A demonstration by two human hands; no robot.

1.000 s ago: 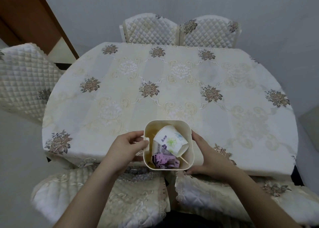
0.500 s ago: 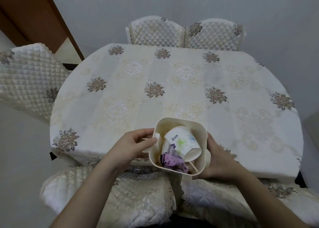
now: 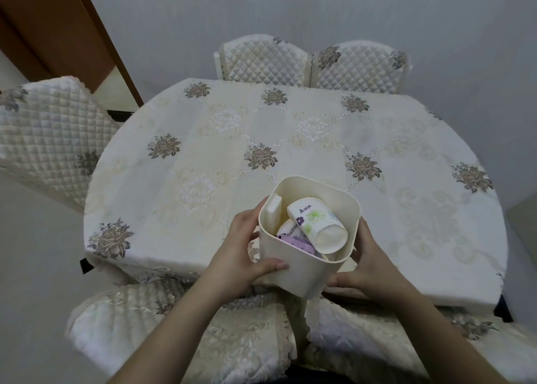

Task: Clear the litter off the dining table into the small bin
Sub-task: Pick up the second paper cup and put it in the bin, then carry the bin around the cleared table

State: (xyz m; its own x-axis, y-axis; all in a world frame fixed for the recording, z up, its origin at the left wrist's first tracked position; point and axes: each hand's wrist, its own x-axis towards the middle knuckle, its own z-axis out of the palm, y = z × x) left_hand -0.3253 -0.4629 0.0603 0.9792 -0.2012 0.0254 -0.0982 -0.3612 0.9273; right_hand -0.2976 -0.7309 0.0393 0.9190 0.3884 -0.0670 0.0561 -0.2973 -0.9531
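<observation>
Since the frame one second ago, the small bin (image 3: pixel 293 267) has come up from the surface (image 3: pixel 290 139) and now tilts with its opening toward the far side, so I see more of its near wall. My hands have moved with it and now grip lower on its sides.

The surface is a rounded dining table under a cream cloth with brown flower prints. Quilted chairs (image 3: pixel 49 139) stand around it, two at the far edge, one at the left, and two cushioned seats just below me.

The small bin is cream, square with rounded corners, and it is held above the near edge of the surface, between my two hands. My left hand (image 3: pixel 242 253) holds its left wall: the thumb is curled over the near face and the other fingers (image 3: pixel 263 206) wrap behind the left side. My right hand (image 3: pixel 367 264) holds the right wall, with fingers curled under and around it, mostly hidden by the bin.

Inside the bin lies a paper cup (image 3: pixel 316 226) on its side, white with green and purple print, its base pointing to me. Below it sits a purple wrapper (image 3: pixel 293 242), touching the cup.
</observation>
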